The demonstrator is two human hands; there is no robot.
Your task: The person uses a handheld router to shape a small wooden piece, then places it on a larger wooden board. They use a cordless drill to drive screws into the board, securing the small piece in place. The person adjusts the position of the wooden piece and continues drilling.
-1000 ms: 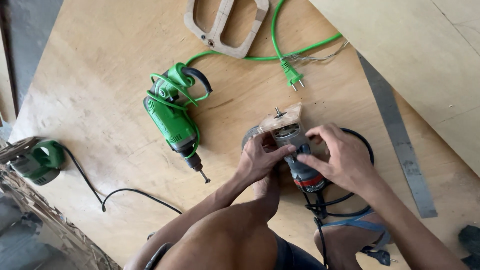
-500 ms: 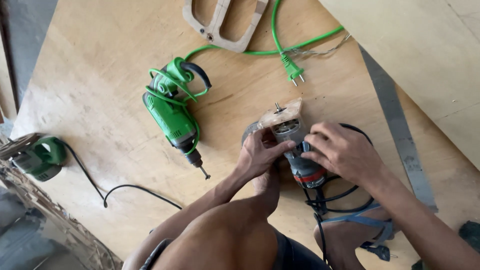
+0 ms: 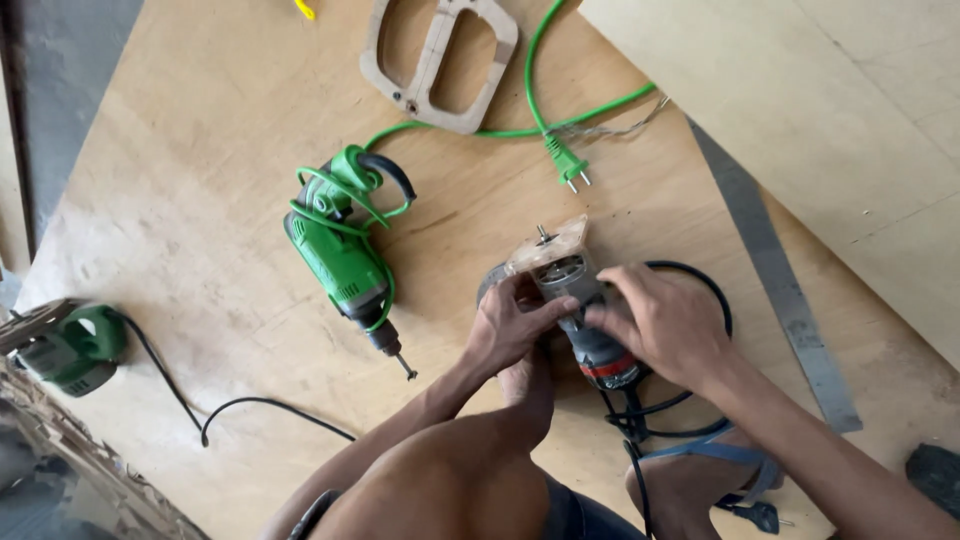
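Note:
A small grey trim router (image 3: 575, 290) with a red band and a clear square base lies on the plywood sheet (image 3: 200, 200), its bit end toward the top of the view. My left hand (image 3: 510, 325) grips its body from the left, thumb across the motor housing. My right hand (image 3: 665, 325) holds the rear of the body from the right. Its black cord (image 3: 700, 290) loops behind my right hand. My knee (image 3: 450, 480) fills the bottom middle.
A green electric drill (image 3: 340, 250) with its cord wrapped around it lies to the left, bit pointing down. A green plug (image 3: 565, 165) and cord, a wooden cut-out frame (image 3: 440, 60), a steel ruler (image 3: 775, 280) and another green tool (image 3: 75, 350) at the left edge surround me.
My right hand has slid down and to the right along the router body, and the left thumb has closed over the housing. The view has shifted slightly.

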